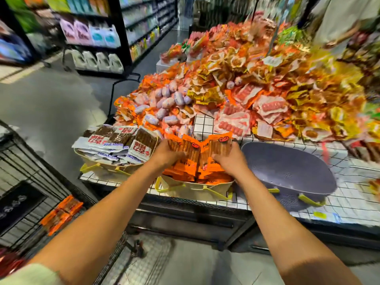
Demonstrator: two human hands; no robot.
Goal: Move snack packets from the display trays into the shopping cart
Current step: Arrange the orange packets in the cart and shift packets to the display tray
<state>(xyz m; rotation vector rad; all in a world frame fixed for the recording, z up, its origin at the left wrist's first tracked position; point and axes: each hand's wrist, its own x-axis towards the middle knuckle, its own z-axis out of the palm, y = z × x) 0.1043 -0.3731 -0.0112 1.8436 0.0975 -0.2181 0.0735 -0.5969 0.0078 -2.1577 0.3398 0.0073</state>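
Snack packets [192, 151] in grip of left hand [168, 155], right hand [231, 159]

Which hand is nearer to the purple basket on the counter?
Right. The right hand grips orange packets just left of the purple basket. The left hand grips them farther left, closer to the brown packets.

Purple basket [287, 171] right and brown packets [115, 147] left hem the tray [193, 189]; open air leads down-left to the shopping cart [24, 173].

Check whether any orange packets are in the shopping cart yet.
Yes, several orange packets lie inside the shopping cart, on its wire floor.
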